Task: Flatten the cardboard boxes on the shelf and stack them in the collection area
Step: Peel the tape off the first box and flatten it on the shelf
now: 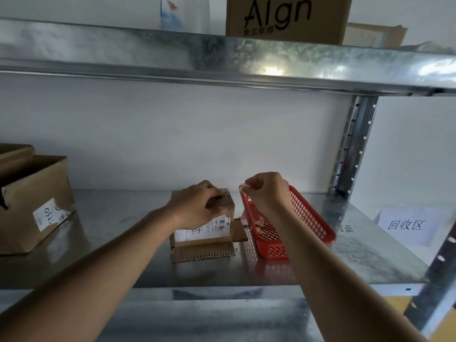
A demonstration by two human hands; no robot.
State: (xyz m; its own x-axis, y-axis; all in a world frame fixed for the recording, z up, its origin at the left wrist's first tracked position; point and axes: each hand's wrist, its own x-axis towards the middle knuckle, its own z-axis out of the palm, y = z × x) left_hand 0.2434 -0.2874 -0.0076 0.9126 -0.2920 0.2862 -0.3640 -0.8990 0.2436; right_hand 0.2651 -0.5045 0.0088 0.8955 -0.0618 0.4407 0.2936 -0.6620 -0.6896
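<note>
Both bare forearms are reached in from the near edge of the galvanised steel shelf point(111, 218). At mid-shelf stands the small brown cardboard box with a white shipping label point(204, 228), its near flap folded down. Its top is gripped by the left hand point(197, 206), fingers curled over the far edge. A strip of peeled tape point(243, 187) appears pinched in the raised right hand point(266, 190), above the red perforated plastic basket point(291, 223). The strip is best dropped there while the box is held steady. A white paper collection-area sign point(407, 225) lies far right.
</note>
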